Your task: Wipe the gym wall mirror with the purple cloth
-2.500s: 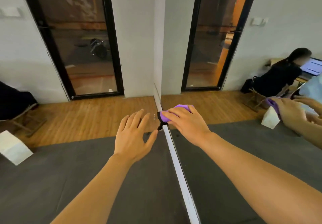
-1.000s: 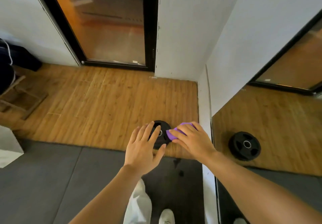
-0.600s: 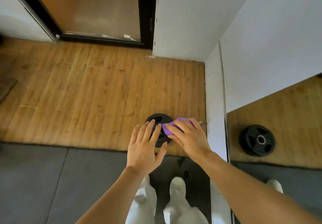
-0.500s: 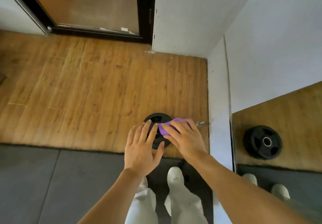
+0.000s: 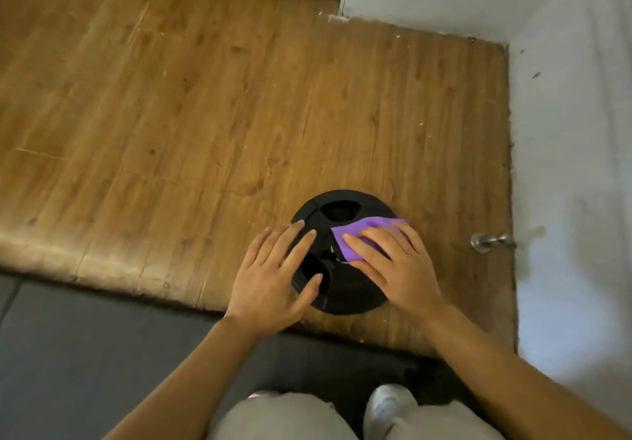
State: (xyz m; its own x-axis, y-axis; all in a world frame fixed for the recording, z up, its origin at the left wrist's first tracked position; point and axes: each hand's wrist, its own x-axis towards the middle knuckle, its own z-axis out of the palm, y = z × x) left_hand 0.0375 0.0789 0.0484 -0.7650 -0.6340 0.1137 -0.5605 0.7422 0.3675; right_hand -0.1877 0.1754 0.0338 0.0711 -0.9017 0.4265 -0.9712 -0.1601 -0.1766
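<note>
Centre frame: my right hand (image 5: 393,265) presses purple cloth (image 5: 362,234) flat under straight fingers, likely wiping low glass. Left hand (image 5: 273,275) spread wide, empty, seemingly bracing. Black weight plate (image 5: 342,210) behind both.

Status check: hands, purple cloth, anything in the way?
Left hand open, fingers spread. Right hand flat on purple cloth. Black weight plate on the floor beneath both hands.
</note>
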